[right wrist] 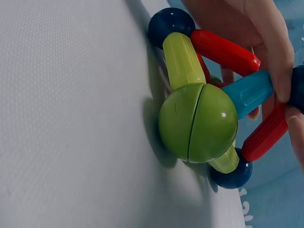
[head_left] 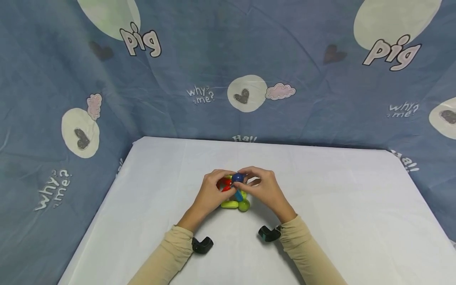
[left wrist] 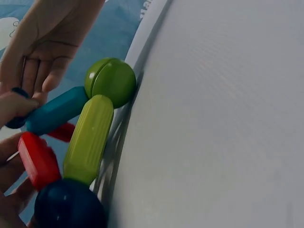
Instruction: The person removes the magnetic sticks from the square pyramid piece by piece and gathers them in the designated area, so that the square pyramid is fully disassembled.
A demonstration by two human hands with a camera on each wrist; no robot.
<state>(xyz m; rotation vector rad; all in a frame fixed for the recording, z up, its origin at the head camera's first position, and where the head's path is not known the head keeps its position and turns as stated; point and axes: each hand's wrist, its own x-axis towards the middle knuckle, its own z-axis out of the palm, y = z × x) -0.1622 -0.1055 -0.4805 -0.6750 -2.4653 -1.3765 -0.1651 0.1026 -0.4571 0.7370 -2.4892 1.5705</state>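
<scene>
A small frame of coloured rods and balls stands on the white table. Dark blue ball tops it, pinched between thumb and forefinger of my right hand. My left hand curls round the frame's upper part; its thumb lies at the upper end of a light blue rod in the right wrist view. Red rods also slope upward. Lower down are a green ball, yellow-green rods and dark blue balls. Fingers hide part of the top joint.
Two black curved pieces, one at the left wrist and one at the right wrist, stick out over the table from the sleeves. Printed blue cloth hangs behind the table and along its left side.
</scene>
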